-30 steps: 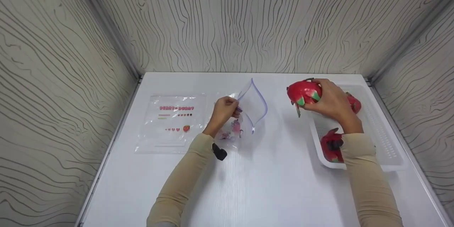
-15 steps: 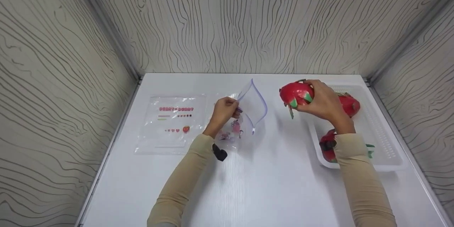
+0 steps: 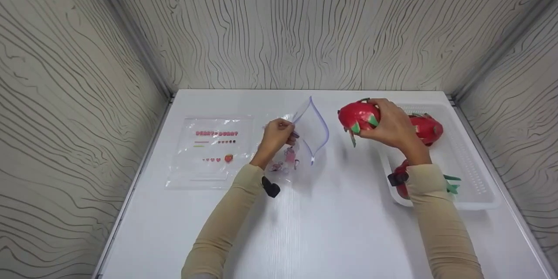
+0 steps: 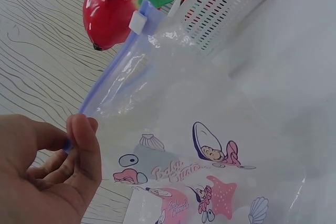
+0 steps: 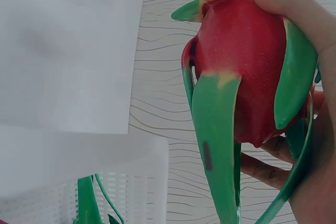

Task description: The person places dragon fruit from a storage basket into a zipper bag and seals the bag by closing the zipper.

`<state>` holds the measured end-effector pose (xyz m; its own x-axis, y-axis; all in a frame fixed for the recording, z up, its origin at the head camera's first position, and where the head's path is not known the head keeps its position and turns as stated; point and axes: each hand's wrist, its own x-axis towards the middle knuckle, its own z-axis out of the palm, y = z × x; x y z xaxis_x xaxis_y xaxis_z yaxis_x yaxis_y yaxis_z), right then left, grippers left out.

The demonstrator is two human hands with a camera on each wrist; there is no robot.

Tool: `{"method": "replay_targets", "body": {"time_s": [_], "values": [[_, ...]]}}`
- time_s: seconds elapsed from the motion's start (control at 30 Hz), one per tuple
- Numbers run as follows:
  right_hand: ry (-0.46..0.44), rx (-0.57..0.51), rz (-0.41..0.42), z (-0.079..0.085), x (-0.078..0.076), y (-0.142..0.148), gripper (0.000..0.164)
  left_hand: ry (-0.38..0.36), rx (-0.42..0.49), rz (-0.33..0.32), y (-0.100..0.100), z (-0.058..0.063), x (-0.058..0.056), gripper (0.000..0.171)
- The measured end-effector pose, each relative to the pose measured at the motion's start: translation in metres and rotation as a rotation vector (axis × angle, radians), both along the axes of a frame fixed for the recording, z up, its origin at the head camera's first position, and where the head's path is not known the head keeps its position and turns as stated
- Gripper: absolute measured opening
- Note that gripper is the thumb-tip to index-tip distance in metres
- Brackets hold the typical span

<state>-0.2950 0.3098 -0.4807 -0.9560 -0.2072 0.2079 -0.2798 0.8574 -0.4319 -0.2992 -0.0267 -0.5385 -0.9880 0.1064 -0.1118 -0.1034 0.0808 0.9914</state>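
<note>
My left hand (image 3: 279,136) pinches the purple-edged rim of a clear zip bag (image 4: 173,103) printed with pink shells and a starfish. Its mouth gapes toward the right in the head view, and a white slider (image 4: 137,22) sits near one end of the zip. To the right, my right hand (image 3: 390,124) grips a red dragon fruit (image 3: 358,116) with green-tipped scales, raised above the table beside the bag's opening. In the right wrist view the thumb lies on top of the dragon fruit (image 5: 244,61) and the fingers curl beneath it.
A white perforated basket (image 3: 473,202) on the right holds another dragon fruit (image 3: 425,130) at the back and one more (image 3: 402,187) partly under my right wrist. On the left, a second clear zip bag (image 3: 209,152) with red print lies flat. Patterned walls enclose the white table.
My right hand has carried the dragon fruit left, away from over the basket and nearer the bag. The left hand and the bag it holds stay nearly still.
</note>
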Motion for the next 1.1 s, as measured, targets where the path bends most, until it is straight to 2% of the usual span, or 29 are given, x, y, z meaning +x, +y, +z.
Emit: {"method": "replay_targets", "body": {"time_s": [0.17, 0.33, 0.77, 1.0, 1.1], "values": [[-0.013, 0.007, -0.001, 0.002, 0.001, -0.005, 0.094, 0.004, 0.004, 0.002, 0.001, -0.001, 0.000, 0.026], [-0.027, 0.002, 0.004, 0.004, 0.002, -0.011, 0.094, 0.009, 0.002, 0.012, 0.002, -0.002, 0.000, 0.020], [-0.019, -0.014, 0.023, 0.003, 0.000, -0.024, 0.092, -0.004, 0.016, 0.016, 0.003, 0.000, 0.001, 0.018], [0.024, -0.015, 0.046, 0.003, -0.002, -0.029, 0.090, 0.006, 0.009, -0.006, 0.003, 0.001, 0.000, 0.020], [0.008, -0.015, 0.049, 0.003, -0.002, -0.031, 0.091, 0.001, 0.013, 0.003, 0.004, 0.001, 0.000, 0.020]]}}
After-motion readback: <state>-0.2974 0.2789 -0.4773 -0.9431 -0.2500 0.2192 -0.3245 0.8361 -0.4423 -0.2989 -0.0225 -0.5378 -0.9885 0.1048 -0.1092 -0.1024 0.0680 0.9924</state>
